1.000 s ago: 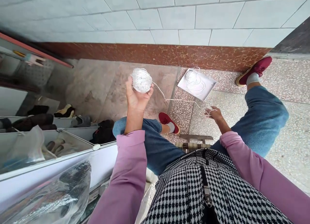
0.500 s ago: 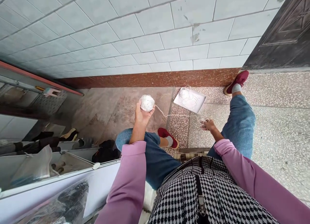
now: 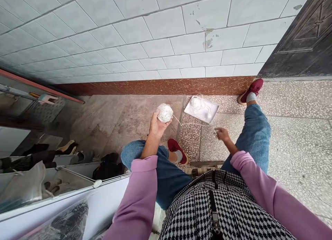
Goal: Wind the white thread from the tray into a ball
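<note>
My left hand (image 3: pixel 158 126) is wrapped around the lower side of a ball of white yarn (image 3: pixel 165 112) and holds it up over the floor. A yarn strand (image 3: pixel 192 123) leaves the ball's right side, dips, and runs across in front of a shallow white tray (image 3: pixel 213 118) toward my right hand (image 3: pixel 222 134). The fingers of my right hand are bunched near the strand's right end, slightly blurred, with a bit of white at their tips. Loose loops of white yarn (image 3: pixel 197 103) lie in the tray, which rests on the floor.
A tiled wall (image 3: pixel 178 46) with a brown base strip (image 3: pixel 155 87) stands ahead; a dark door (image 3: pixel 303 46) is at right. On my left is a shelf unit (image 3: pixel 109 184) with shoes and bags. My red shoes (image 3: pixel 178 150) stand on the speckled floor.
My left hand and the yarn ball have shifted slightly right in view. The loops that hung at my right hand's fingers no longer show there. The view has turned a little.
</note>
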`<state>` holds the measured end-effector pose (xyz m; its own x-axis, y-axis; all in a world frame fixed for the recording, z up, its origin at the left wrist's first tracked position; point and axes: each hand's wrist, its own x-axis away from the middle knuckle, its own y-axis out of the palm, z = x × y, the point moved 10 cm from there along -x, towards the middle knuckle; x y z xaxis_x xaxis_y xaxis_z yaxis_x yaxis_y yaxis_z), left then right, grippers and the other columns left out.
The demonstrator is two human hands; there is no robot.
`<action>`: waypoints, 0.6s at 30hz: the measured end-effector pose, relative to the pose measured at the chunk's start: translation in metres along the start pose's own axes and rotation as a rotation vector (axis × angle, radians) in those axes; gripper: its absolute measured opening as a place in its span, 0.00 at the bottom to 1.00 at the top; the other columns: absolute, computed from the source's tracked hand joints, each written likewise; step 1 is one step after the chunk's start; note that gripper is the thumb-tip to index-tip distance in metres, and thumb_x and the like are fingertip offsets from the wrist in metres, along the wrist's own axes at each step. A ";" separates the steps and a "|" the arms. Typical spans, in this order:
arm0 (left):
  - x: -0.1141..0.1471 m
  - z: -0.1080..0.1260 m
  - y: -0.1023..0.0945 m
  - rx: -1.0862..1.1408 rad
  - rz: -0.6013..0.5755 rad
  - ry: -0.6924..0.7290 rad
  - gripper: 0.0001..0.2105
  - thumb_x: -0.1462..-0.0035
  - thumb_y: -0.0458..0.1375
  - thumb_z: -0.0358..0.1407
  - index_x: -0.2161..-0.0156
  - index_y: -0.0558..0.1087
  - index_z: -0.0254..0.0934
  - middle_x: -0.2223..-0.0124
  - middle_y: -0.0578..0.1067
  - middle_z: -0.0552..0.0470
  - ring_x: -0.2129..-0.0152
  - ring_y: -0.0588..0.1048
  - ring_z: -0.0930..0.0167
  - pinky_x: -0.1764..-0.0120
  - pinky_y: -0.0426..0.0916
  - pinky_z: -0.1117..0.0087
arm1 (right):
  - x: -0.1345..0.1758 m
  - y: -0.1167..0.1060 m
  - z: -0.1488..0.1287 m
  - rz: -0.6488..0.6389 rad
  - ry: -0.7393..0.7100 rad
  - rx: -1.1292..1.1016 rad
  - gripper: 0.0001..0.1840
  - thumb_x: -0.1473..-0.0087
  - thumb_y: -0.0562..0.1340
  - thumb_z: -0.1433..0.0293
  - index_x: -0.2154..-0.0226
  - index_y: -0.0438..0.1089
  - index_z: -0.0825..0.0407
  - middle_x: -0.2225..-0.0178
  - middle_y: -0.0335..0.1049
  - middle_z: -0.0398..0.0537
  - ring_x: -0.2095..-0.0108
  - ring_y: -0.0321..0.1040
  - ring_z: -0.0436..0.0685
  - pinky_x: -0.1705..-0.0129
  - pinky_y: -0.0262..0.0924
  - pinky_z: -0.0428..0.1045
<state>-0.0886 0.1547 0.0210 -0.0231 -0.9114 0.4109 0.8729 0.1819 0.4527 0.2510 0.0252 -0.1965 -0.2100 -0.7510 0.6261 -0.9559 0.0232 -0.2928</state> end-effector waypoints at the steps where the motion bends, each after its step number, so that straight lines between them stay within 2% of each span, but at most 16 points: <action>1: 0.000 -0.002 0.003 -0.002 -0.009 -0.006 0.15 0.38 0.65 0.46 0.51 0.77 0.39 0.56 0.84 0.47 0.65 0.83 0.65 0.61 0.78 0.67 | 0.007 0.012 0.009 -0.058 0.009 0.075 0.13 0.26 0.62 0.68 0.44 0.72 0.57 0.54 0.80 0.53 0.66 0.78 0.52 0.65 0.76 0.47; 3: 0.002 -0.006 0.009 -0.006 -0.034 -0.013 0.15 0.38 0.64 0.45 0.51 0.77 0.39 0.54 0.85 0.46 0.64 0.83 0.64 0.61 0.78 0.66 | 0.020 0.034 0.018 -0.172 -0.011 0.214 0.16 0.29 0.67 0.63 0.45 0.74 0.55 0.51 0.78 0.52 0.59 0.79 0.56 0.58 0.78 0.53; 5: 0.005 -0.008 0.015 -0.018 -0.061 -0.020 0.15 0.38 0.64 0.43 0.50 0.78 0.38 0.52 0.85 0.45 0.62 0.83 0.64 0.60 0.79 0.65 | 0.026 0.046 0.013 -0.240 -0.075 0.325 0.17 0.29 0.68 0.61 0.44 0.75 0.53 0.46 0.77 0.52 0.52 0.78 0.59 0.51 0.78 0.57; 7: 0.008 -0.013 0.019 -0.056 -0.098 -0.043 0.17 0.40 0.66 0.43 0.50 0.79 0.37 0.50 0.85 0.44 0.61 0.83 0.63 0.59 0.80 0.64 | 0.025 0.041 -0.003 -0.233 -0.147 0.396 0.16 0.29 0.67 0.61 0.45 0.76 0.53 0.45 0.77 0.53 0.49 0.78 0.60 0.46 0.76 0.60; 9: 0.013 -0.020 0.025 -0.120 -0.163 -0.078 0.20 0.43 0.69 0.44 0.49 0.80 0.35 0.50 0.85 0.42 0.60 0.83 0.62 0.60 0.80 0.64 | 0.023 0.024 -0.026 -0.167 -0.212 0.411 0.12 0.30 0.67 0.63 0.50 0.79 0.53 0.47 0.80 0.56 0.48 0.78 0.62 0.43 0.74 0.61; 11: 0.018 -0.030 0.032 -0.193 -0.249 -0.111 0.23 0.46 0.71 0.46 0.49 0.81 0.35 0.51 0.85 0.41 0.59 0.83 0.60 0.61 0.80 0.64 | 0.024 0.007 -0.055 -0.086 -0.288 0.360 0.11 0.32 0.65 0.66 0.53 0.82 0.52 0.49 0.82 0.58 0.46 0.78 0.66 0.41 0.72 0.60; 13: 0.025 -0.044 0.040 -0.264 -0.341 -0.147 0.25 0.49 0.74 0.49 0.50 0.83 0.35 0.52 0.86 0.40 0.58 0.83 0.57 0.61 0.80 0.63 | 0.032 -0.002 -0.086 -0.035 -0.375 0.258 0.16 0.32 0.61 0.66 0.50 0.82 0.50 0.48 0.83 0.58 0.44 0.78 0.67 0.44 0.74 0.59; 16: 0.037 -0.070 0.056 -0.373 -0.488 -0.228 0.28 0.52 0.75 0.54 0.53 0.85 0.36 0.54 0.86 0.39 0.58 0.83 0.56 0.61 0.80 0.63 | 0.054 0.007 -0.131 -0.041 -0.507 0.054 0.23 0.29 0.57 0.57 0.41 0.78 0.47 0.44 0.82 0.54 0.45 0.79 0.64 0.51 0.78 0.56; 18: 0.043 -0.084 0.064 -0.426 -0.564 -0.271 0.29 0.53 0.76 0.56 0.53 0.85 0.36 0.55 0.86 0.39 0.60 0.83 0.57 0.63 0.79 0.65 | 0.071 0.023 -0.156 -0.134 -0.577 -0.200 0.26 0.32 0.60 0.49 0.43 0.78 0.47 0.47 0.82 0.53 0.49 0.79 0.62 0.55 0.78 0.54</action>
<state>0.0074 0.0964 0.0011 -0.5929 -0.6915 0.4127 0.8049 -0.4936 0.3293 0.1819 0.0759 -0.0462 0.0061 -0.9900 0.1407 -0.9979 -0.0151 -0.0629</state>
